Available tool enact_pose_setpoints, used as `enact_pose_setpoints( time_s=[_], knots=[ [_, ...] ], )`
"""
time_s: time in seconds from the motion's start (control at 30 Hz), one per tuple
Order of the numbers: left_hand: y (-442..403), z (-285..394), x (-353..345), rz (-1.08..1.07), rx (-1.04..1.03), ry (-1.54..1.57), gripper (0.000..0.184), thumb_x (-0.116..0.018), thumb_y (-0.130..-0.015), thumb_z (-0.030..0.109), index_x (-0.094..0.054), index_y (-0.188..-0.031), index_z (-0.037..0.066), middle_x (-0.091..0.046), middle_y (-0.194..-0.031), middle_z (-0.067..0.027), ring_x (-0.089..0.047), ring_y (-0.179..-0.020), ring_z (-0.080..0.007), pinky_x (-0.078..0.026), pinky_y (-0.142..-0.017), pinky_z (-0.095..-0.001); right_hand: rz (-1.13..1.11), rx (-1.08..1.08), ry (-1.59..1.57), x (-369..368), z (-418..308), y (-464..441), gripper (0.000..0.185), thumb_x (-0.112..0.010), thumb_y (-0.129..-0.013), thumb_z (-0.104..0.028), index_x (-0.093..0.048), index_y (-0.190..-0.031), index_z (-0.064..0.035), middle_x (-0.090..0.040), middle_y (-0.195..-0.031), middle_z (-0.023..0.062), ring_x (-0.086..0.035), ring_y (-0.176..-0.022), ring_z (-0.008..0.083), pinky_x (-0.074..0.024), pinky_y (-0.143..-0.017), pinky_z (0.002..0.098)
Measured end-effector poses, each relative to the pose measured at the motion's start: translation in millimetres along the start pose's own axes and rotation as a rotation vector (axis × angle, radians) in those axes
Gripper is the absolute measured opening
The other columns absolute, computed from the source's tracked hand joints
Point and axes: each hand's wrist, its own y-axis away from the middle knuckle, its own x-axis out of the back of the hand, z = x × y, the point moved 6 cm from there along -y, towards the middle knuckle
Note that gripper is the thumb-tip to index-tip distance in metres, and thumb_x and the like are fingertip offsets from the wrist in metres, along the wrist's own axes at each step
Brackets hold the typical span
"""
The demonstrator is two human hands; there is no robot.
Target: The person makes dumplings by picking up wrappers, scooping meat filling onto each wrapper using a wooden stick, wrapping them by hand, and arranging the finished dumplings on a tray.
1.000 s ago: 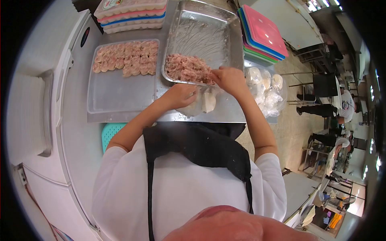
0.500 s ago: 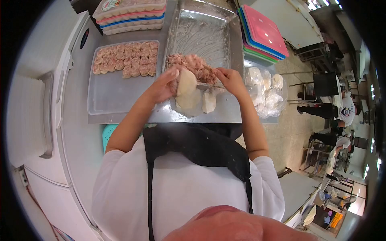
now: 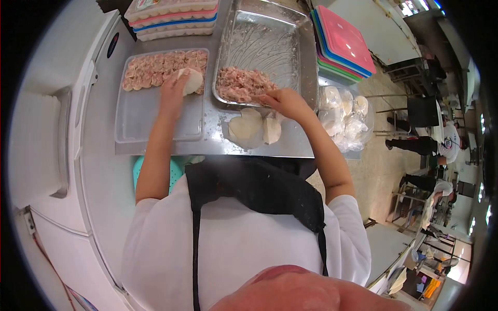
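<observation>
My left hand (image 3: pixel 173 89) reaches over the shallow plastic tray (image 3: pixel 155 124), its fingers closed around pale round dough wrappers (image 3: pixel 193 83). Rows of meat-filled dumplings (image 3: pixel 142 72) lie under and beside that hand; whether it also holds a dumpling is hidden. At the near edge of the metal pan, my right hand (image 3: pixel 284 102) is closed in a grip beside the minced meat filling (image 3: pixel 241 84). A thin tool seems to be in its fingers, but most of it is hidden. More wrappers (image 3: pixel 245 128) lie on the steel table in front of me.
The deep metal pan (image 3: pixel 306 62) fills the table's middle. Stacked filled trays (image 3: pixel 174 20) stand at the back left, coloured lids (image 3: pixel 345 39) at the back right. Bagged wrappers (image 3: pixel 342 122) sit at the right edge. A fridge (image 3: pixel 46 135) is on the left; people work far right.
My left hand has moved left from beside the pan to the dumpling tray, with wrappers in it. The right hand has shifted slightly left at the pan's near edge.
</observation>
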Motion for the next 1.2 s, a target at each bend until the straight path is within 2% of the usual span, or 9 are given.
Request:
enact_pose_setpoints(
  time_s=[0.2,0.3,0.5,0.6,0.7,0.8,0.9,1.03,1.2],
  knots=[
    [-1.3,13.5,-8.2,-0.038,-0.192,-0.352,0.027,-0.063,-0.090,0.027,-0.070,-0.100,0.002,-0.069,-0.089,-0.0014,-0.061,-0.081,-0.0119,-0.046,-0.073,-0.0245,-0.126,-0.092,0.514,-2.2,3.1,2.2,0.041,-0.047,-0.093,-0.043,-0.068,-0.081,-0.0096,-0.066,-0.077,0.0148,-0.064,-0.074,0.0352,-0.0488,-0.066,0.0463],
    [-7.3,1.0,-11.5,-0.021,0.032,-0.002,0.033,-0.059,-0.091,0.027,-0.066,-0.109,0.000,-0.067,-0.101,-0.0061,-0.062,-0.092,-0.0171,-0.048,-0.082,-0.0302,-0.040,-0.014,0.272,-0.2,5.8,9.6,0.039,-0.050,-0.092,-0.041,-0.069,-0.084,-0.0075,-0.066,-0.078,0.0175,-0.062,-0.071,0.0360,-0.0486,-0.065,0.0448],
    [-6.9,0.1,-65.4,-0.306,0.307,0.990,0.046,-0.045,-0.093,0.027,-0.048,-0.128,-0.004,-0.054,-0.127,-0.0172,-0.052,-0.118,-0.0288,-0.041,-0.103,-0.0419,0.086,-0.231,-0.641,4.9,19.4,23.4,0.039,-0.056,-0.094,-0.036,-0.068,-0.102,-0.0003,-0.062,-0.069,0.0035,-0.053,-0.062,0.0145,-0.0447,-0.062,0.0316],
    [-5.2,-0.4,-105.2,-0.277,0.403,1.035,0.047,-0.042,-0.095,0.031,-0.048,-0.127,-0.003,-0.053,-0.128,-0.0184,-0.050,-0.121,-0.0311,-0.038,-0.105,-0.0452,0.264,-0.169,-0.782,23.3,10.7,16.4,0.038,-0.054,-0.096,-0.035,-0.069,-0.107,-0.0016,-0.041,-0.062,-0.0073,-0.035,-0.058,0.0029,-0.0270,-0.052,0.0189],
    [-3.6,18.3,-143.1,-0.262,0.392,1.106,0.051,-0.039,-0.096,0.040,-0.049,-0.125,-0.001,-0.054,-0.124,-0.0190,-0.051,-0.118,-0.0325,-0.037,-0.105,-0.0482,0.393,-0.157,-0.806,29.2,-5.2,9.1,0.036,-0.055,-0.096,-0.034,-0.068,-0.106,-0.0015,-0.050,-0.061,-0.0025,-0.046,-0.057,0.0069,-0.0353,-0.054,0.0236],
    [-5.9,35.3,-149.6,-0.227,0.401,1.171,0.058,-0.038,-0.094,0.051,-0.050,-0.122,0.001,-0.056,-0.116,-0.0187,-0.053,-0.110,-0.0331,-0.037,-0.104,-0.0483,0.659,0.168,-0.268,14.5,-5.7,7.5,0.031,-0.056,-0.094,-0.030,-0.068,-0.107,-0.0044,-0.060,-0.066,0.0085,-0.061,-0.063,0.0214,-0.0452,-0.059,0.0332],
    [-32.8,-11.2,-134.7,-0.296,0.374,1.252,0.064,-0.040,-0.091,0.059,-0.051,-0.121,0.004,-0.056,-0.110,-0.0172,-0.053,-0.100,-0.0331,-0.039,-0.100,-0.0475,0.269,-0.060,0.113,41.6,-19.3,24.9,0.027,-0.057,-0.091,-0.025,-0.065,-0.111,-0.0084,-0.063,-0.079,0.0162,-0.064,-0.077,0.0370,-0.0494,-0.067,0.0432],
    [-25.4,-10.0,-131.3,-0.005,0.456,1.109,0.068,-0.041,-0.089,0.064,-0.052,-0.117,0.004,-0.055,-0.105,-0.0153,-0.052,-0.091,-0.0316,-0.042,-0.092,-0.0451,0.297,-0.056,0.268,51.0,-39.6,37.3,0.027,-0.056,-0.090,-0.022,-0.059,-0.115,-0.0117,-0.063,-0.082,0.0156,-0.062,-0.076,0.0389,-0.0498,-0.064,0.0457],
    [-18.8,9.4,-132.0,-0.029,0.459,1.077,0.059,-0.048,-0.089,0.059,-0.054,-0.106,0.003,-0.056,-0.095,-0.0114,-0.052,-0.087,-0.0278,-0.042,-0.089,-0.0422,0.141,-0.099,0.427,63.2,-41.6,33.3,0.026,-0.054,-0.091,-0.019,-0.057,-0.115,-0.0108,-0.062,-0.085,0.0162,-0.062,-0.073,0.0378,-0.0500,-0.064,0.0471]
  ],
)
